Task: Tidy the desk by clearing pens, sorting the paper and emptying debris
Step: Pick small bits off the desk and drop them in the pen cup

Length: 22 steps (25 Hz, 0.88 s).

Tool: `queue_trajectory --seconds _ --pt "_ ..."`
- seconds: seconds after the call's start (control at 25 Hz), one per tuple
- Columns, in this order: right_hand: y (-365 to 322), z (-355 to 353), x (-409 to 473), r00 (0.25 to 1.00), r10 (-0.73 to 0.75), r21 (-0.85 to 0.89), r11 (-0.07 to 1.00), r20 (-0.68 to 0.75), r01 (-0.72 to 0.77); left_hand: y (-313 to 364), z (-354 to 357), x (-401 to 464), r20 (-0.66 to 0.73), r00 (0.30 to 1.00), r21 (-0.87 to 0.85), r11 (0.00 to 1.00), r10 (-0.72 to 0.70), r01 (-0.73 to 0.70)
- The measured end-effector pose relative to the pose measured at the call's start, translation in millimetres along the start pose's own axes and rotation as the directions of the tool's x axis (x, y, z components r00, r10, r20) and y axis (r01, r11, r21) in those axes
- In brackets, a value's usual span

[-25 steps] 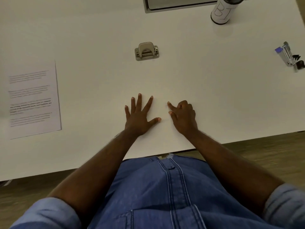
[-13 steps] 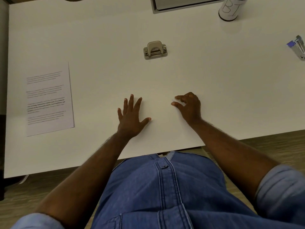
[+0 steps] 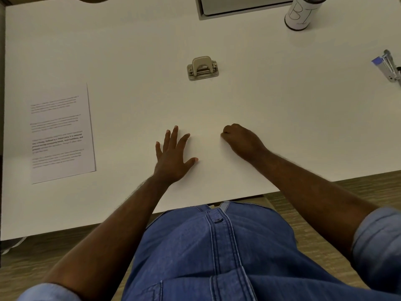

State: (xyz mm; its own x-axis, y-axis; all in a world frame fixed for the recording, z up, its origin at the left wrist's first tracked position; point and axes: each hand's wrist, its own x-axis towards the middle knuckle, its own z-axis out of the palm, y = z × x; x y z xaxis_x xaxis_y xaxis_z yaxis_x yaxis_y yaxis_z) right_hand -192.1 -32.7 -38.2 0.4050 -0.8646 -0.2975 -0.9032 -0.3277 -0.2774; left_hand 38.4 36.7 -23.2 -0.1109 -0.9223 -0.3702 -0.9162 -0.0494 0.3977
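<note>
A printed sheet of paper (image 3: 59, 132) lies flat at the left of the white desk (image 3: 282, 105). A beige two-hole punch (image 3: 202, 68) sits in the middle, beyond both hands. My left hand (image 3: 174, 157) rests palm down on the desk with its fingers spread and nothing under them that I can see. My right hand (image 3: 242, 141) lies a little to the right of it, fingers curled in toward the desk; whether they pinch something tiny is hidden. No pen shows.
A white cylinder with a dark lid (image 3: 300, 14) stands at the back right. A grey tray or laptop edge (image 3: 238, 7) lies at the back centre. A silver and blue stapler (image 3: 388, 66) sits at the right edge. Wooden floor shows below the desk's front edge.
My right hand has curled from pointing fingers into a loose fist and slid slightly right. My left hand's fingers drew closer together. The view shifted left, bringing more of the paper into view.
</note>
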Motion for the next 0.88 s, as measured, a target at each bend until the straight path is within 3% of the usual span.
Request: queue_trajectory --seconds 0.12,0.36,0.48,0.56,0.6,0.68,0.76,0.8,0.88 --pt "-7.3 -1.6 -1.8 0.983 -0.186 -0.309 0.935 -0.006 0.175 0.1 -1.5 1.9 -0.014 1.000 -0.007 1.000 -0.005 0.005" --pt "-18.1 -7.0 1.8 0.970 -0.221 -0.289 0.939 -0.099 0.185 0.8 -3.5 4.8 -0.019 1.000 -0.010 1.000 -0.023 0.023" --pt "-7.8 -0.3 9.3 0.965 -0.166 -0.116 0.983 -0.205 0.144 5.5 -1.9 8.3 -0.020 1.000 -0.021 1.000 -0.020 0.019" --pt "3.4 -4.4 15.5 0.947 0.101 0.272 0.962 -0.304 -0.015 10.8 -0.2 10.8 -0.025 1.000 -0.031 1.000 -0.003 0.002" --pt "9.8 -8.9 15.7 0.914 0.294 0.489 0.863 -0.278 -0.129 14.6 0.8 12.6 -0.030 1.000 -0.036 0.999 0.009 -0.011" --pt "23.9 -19.2 10.5 0.813 0.575 0.830 0.495 -0.093 -0.255 23.5 3.8 17.9 -0.049 0.998 -0.050 0.998 0.035 -0.038" --pt "35.3 -29.0 0.5 0.775 0.616 0.973 0.059 0.141 -0.223 34.5 8.1 24.0 -0.079 0.995 -0.078 0.995 0.062 -0.068" --pt "40.9 -33.2 -4.8 0.777 0.593 0.977 -0.096 0.212 -0.193 41.0 10.4 27.4 -0.095 0.993 -0.098 0.992 0.068 -0.078" --pt "49.9 -42.4 -14.1 0.785 0.545 0.949 -0.264 0.294 -0.173 56.8 15.7 36.7 -0.128 0.990 -0.155 0.985 0.051 -0.070"
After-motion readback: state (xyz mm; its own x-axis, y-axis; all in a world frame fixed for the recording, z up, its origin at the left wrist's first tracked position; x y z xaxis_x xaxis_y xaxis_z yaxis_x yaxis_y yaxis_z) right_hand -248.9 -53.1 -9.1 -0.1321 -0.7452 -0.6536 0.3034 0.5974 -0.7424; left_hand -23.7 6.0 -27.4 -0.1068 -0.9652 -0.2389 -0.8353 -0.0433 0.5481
